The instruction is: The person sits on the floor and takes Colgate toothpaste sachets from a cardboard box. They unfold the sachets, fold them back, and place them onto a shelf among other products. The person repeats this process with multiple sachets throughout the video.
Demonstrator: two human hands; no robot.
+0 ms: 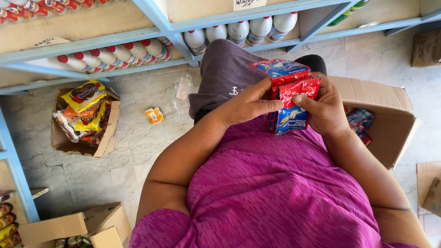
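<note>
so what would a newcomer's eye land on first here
The stack of red and blue cardboard cartons at centre, gripped by the left hand and right hand above a bright magenta shirt. Next, the open brown cardboard box of yellow snack packets on the floor, left.

Both bare forearms reach forward from the torso and converge toward twelve o'clock. The left hand (248, 106) is cupped, fingers extended toward three o'clock. The right hand (327, 110) curls opposite it, thumb pointing toward nine o'clock, fingers wrapped.
</note>
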